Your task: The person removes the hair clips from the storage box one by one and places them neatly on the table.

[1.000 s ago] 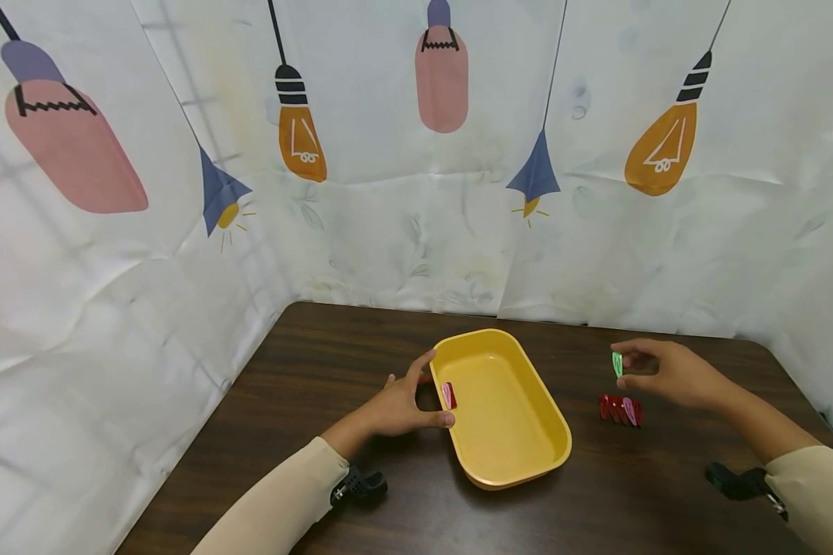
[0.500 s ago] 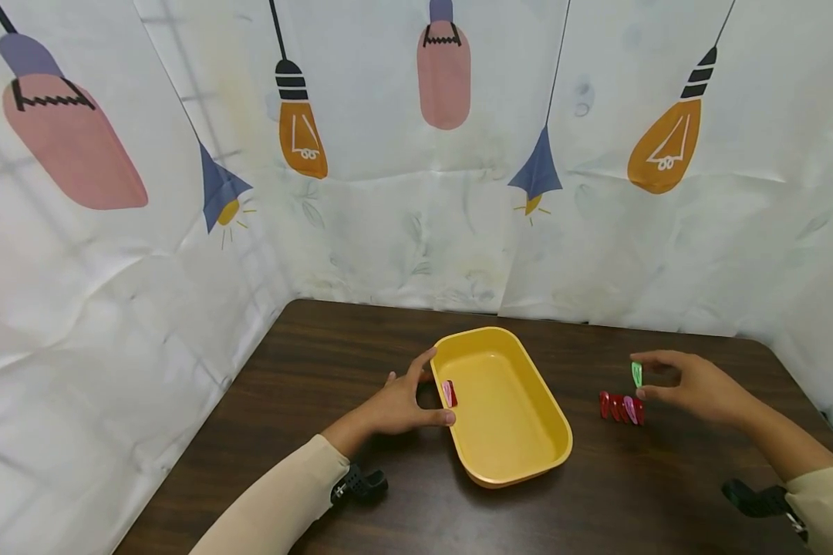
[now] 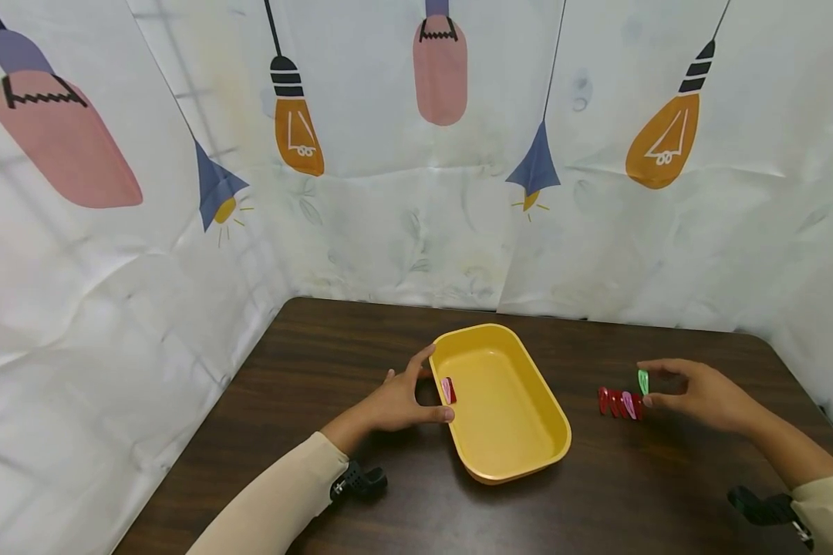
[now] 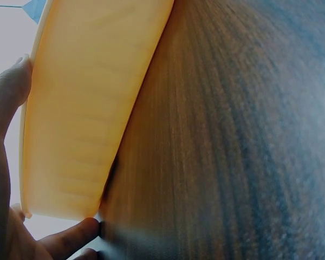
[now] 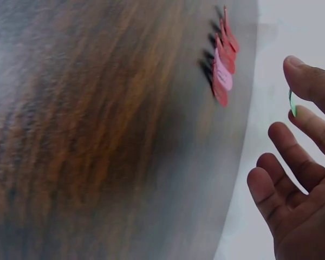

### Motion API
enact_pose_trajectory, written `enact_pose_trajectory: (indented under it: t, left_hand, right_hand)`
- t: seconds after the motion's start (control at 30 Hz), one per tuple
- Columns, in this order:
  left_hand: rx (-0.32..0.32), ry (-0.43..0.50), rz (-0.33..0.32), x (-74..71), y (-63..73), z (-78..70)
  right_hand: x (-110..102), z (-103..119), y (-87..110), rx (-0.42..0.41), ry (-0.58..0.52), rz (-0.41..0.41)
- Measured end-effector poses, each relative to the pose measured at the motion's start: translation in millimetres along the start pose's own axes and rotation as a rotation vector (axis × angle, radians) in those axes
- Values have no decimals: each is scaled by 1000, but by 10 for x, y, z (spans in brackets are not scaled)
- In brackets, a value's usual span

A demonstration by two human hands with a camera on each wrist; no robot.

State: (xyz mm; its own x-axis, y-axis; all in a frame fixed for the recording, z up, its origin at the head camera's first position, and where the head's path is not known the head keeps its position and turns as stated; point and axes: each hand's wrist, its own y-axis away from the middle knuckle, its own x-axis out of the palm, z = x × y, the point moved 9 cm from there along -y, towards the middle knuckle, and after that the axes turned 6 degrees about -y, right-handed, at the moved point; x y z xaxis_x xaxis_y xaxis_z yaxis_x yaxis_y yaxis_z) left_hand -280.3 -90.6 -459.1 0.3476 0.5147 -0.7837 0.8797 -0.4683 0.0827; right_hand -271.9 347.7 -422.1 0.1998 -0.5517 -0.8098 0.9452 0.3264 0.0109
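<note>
In the head view my left hand (image 3: 392,402) spreads along the left side of a yellow plastic tray (image 3: 565,441), thumb and forefinger touching its rim. The left wrist view shows the outer wall of the tray (image 4: 92,108) beside the thumb. Inside the tray, against the left wall, lie a pink snap hair clip (image 3: 447,391) and a red one. My right hand (image 3: 704,393) pinches a green snap hair clip (image 3: 642,382) between thumb and forefinger, its other fingers loosely bent. Just left of it, red and pink hair clips (image 3: 614,403) lie in a row.
The dark wooden table (image 3: 361,331) reaches back to a white cloth (image 3: 389,231) printed with lamps. Black wrist straps (image 3: 361,482) sit at both sleeves. In the right wrist view the row of clips (image 5: 223,65) lies near the table's edge.
My right hand has moved right and slightly toward me with the green hair clip, coming to the right end of the row. My left hand and the tray have stayed in place.
</note>
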Motion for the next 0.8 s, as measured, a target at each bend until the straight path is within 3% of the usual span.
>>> enact_pose_trajectory:
  t: [0.43,0.8]
  left_hand:
    - [-2,-5,3,0,8,-4]
    - [-3,-2,3,0,9,-2]
  right_hand:
    - [135,-154,99,7,-38,11]
    - [225,-176,129,-51,-36,-8]
